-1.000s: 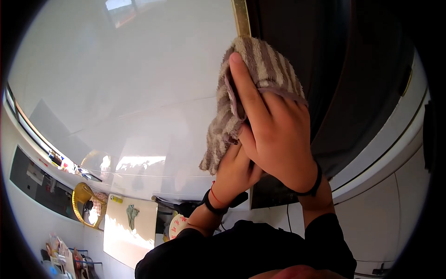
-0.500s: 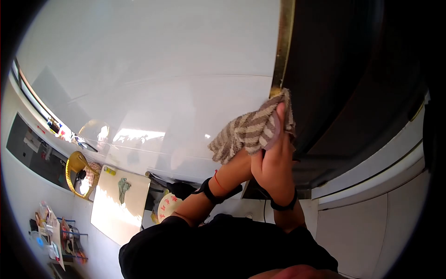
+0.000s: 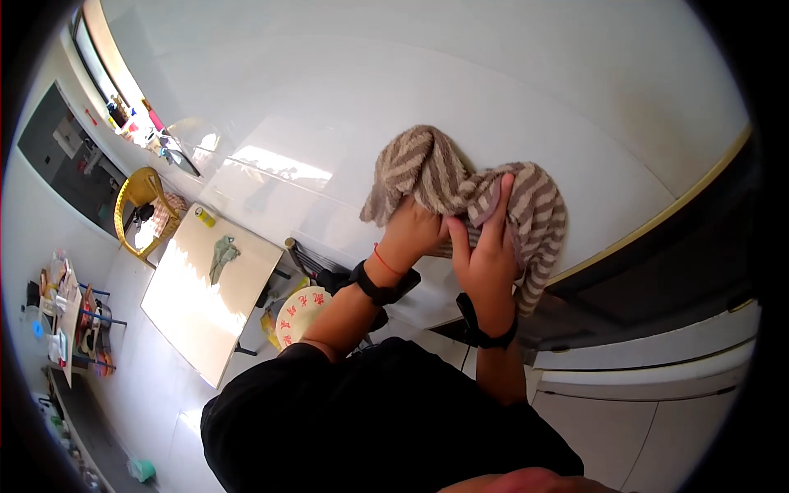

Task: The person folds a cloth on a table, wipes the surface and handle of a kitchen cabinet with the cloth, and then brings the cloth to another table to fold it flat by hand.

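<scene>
A brown and beige striped towel (image 3: 538, 209) is bunched up in front of me, close to the white tiled wall. My left hand (image 3: 415, 228) is closed on its left part, and most of the fingers are hidden in the folds. Beside it, my right hand (image 3: 486, 263) grips the towel's middle, thumb on the near side and a finger extended along the cloth. Part of the towel hangs down to the right of that hand. A red string circles my left wrist, and both wrists carry black bands.
The white wall (image 3: 345, 99) rises ahead, with a dark door (image 3: 657, 255) in a gold-edged frame at right. To the left stand a low table (image 3: 185, 304) with a green cloth (image 3: 223, 256) and a can (image 3: 205, 217), a round stool (image 3: 302, 312) and a yellow chair (image 3: 140, 189).
Both hands have come away from the gold door-frame edge with the towel, which is now spread wider between them. The view has turned, showing more wall on the right.
</scene>
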A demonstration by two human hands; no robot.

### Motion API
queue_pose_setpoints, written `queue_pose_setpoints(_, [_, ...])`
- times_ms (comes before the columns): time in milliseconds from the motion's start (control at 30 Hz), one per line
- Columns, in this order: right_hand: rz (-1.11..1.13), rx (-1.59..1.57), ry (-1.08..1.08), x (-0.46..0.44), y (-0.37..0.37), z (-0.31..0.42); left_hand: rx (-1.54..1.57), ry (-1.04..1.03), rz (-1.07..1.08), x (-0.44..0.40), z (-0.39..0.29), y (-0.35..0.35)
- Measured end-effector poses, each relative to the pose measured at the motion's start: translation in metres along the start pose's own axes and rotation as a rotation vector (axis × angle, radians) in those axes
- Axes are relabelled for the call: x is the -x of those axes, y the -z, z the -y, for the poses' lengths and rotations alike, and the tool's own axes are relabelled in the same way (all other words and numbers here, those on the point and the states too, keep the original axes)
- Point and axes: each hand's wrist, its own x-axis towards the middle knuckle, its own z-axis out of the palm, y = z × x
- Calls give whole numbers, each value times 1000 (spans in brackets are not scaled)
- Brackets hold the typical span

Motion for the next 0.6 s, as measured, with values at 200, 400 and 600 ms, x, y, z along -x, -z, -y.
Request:
queue_pose_setpoints(200, [25, 2, 175, -59, -39, 55, -33, 79, -265, -38, 56, 68])
queue_pose_setpoints(400, [56, 163, 199, -32, -89, 57, -87, 106, -267, -2, 83, 82])
queue_pose_setpoints(600, [107, 42, 135, -31, -100, 73, -51, 88, -255, 14, 85, 96])
